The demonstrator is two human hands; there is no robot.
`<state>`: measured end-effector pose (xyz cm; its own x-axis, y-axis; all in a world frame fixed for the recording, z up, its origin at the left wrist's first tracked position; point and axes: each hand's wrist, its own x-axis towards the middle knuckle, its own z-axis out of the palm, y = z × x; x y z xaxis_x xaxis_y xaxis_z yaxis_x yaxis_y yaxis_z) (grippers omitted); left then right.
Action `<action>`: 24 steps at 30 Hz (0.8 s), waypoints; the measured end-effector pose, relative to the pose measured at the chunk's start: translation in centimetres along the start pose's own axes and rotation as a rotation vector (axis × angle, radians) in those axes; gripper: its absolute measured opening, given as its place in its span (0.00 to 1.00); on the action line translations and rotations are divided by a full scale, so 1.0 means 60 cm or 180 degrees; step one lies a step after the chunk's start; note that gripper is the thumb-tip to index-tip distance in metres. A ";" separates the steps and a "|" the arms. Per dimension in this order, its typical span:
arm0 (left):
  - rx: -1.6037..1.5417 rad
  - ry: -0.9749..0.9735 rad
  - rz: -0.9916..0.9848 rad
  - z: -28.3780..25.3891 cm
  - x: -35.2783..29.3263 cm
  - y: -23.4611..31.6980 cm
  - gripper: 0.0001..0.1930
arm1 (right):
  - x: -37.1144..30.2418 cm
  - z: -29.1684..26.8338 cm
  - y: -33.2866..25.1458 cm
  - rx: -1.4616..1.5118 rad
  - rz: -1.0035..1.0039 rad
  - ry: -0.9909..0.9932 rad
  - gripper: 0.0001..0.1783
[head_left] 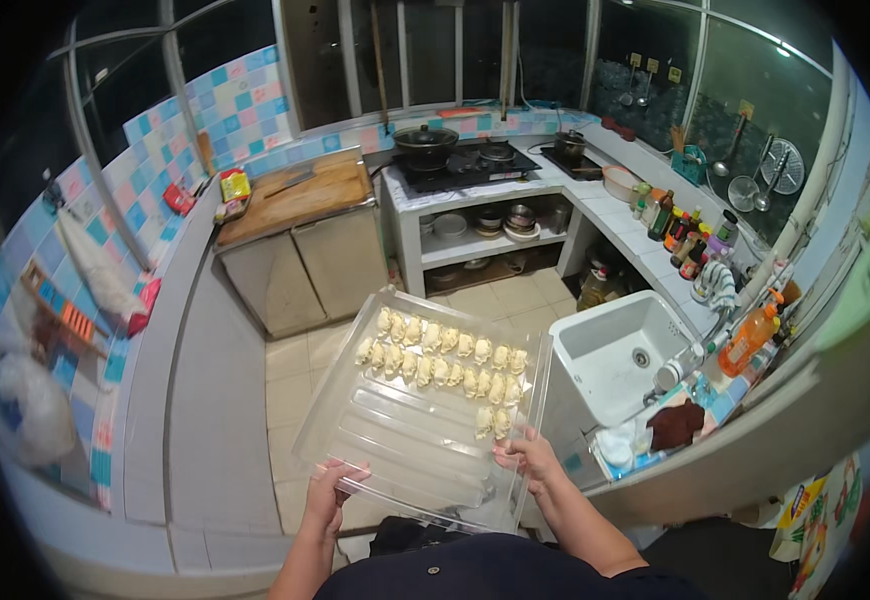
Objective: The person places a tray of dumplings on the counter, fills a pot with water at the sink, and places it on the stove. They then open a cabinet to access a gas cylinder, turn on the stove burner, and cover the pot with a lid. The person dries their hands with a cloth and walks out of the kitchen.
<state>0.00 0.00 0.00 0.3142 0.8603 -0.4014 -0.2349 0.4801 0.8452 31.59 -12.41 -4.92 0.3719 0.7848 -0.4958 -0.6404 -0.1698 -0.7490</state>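
A clear plastic tray (385,425) is held out in front of my body, tilted a little in the view. My left hand (328,488) grips its near left edge, and my right hand (530,457) is closed on its right edge close to the near corner. Rows of pale dumplings (440,370) lie across the far half of the tray, with a pair more by the right side near my right hand. The ribbed near part of the tray shows bare plastic.
Ahead stands a counter with a black stove (475,165) and a lidded wok (426,146). Left of it is a wooden board (300,190) with a knife (288,183). To the right are a white sink (620,355), sauce bottles (663,212) and an orange bottle (750,338).
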 end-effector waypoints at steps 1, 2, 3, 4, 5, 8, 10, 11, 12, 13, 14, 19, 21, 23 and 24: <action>0.0090 -0.0187 -0.0026 0.003 0.032 0.003 0.17 | 0.023 0.003 -0.012 0.0144 0.0043 0.0140 0.34; 0.0105 -0.0273 -0.0076 0.014 0.065 0.014 0.19 | 0.045 0.007 -0.024 0.0288 0.0076 0.0279 0.35; 0.0122 -0.0363 -0.0123 0.025 0.097 0.026 0.22 | 0.068 0.011 -0.036 0.0435 0.0102 0.0416 0.35; 0.0156 -0.0451 -0.0167 0.031 0.130 0.036 0.24 | 0.094 0.011 -0.040 0.0527 0.0056 0.0443 0.35; 0.0235 -0.0624 -0.0136 0.040 0.164 0.048 0.25 | 0.119 0.005 -0.045 0.0622 0.0011 0.0471 0.35; 0.0413 -0.1007 -0.0108 0.070 0.280 0.082 0.28 | 0.211 -0.013 -0.069 0.0881 -0.0232 0.0616 0.34; 0.0499 -0.1065 -0.0155 0.081 0.367 0.114 0.27 | 0.267 -0.010 -0.098 0.1033 -0.0442 0.0793 0.33; 0.0627 -0.1048 -0.0224 0.084 0.413 0.133 0.26 | 0.302 -0.018 -0.104 0.1156 -0.0509 0.0736 0.30; 0.0756 -0.1030 -0.0295 0.081 0.460 0.146 0.26 | 0.335 -0.012 -0.113 0.1170 -0.0575 0.0976 0.29; 0.0858 -0.1011 -0.0387 0.085 0.502 0.157 0.26 | 0.348 0.006 -0.145 0.1156 -0.0631 0.1238 0.28; 0.0940 -0.1073 -0.0489 0.082 0.541 0.164 0.25 | 0.367 0.019 -0.167 0.1162 -0.0687 0.1499 0.27; 0.1348 -0.1367 -0.0847 0.127 0.720 0.222 0.24 | 0.480 0.001 -0.202 0.1604 -0.0860 0.1959 0.19; 0.1472 -0.1451 -0.0887 0.172 0.789 0.239 0.23 | 0.530 -0.026 -0.218 0.1879 -0.0944 0.2090 0.17; 0.1554 -0.1510 -0.0877 0.231 0.852 0.238 0.22 | 0.576 -0.047 -0.252 0.2018 -0.1132 0.2242 0.15; 0.1541 -0.1554 -0.0877 0.263 0.880 0.237 0.21 | 0.605 -0.065 -0.266 0.2125 -0.1210 0.2344 0.15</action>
<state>27.79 49.53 -3.61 0.7030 0.4913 -0.5142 0.3080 0.4414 0.8428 57.94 16.48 -12.67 0.7968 0.1253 -0.5910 -0.5524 0.5474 -0.6286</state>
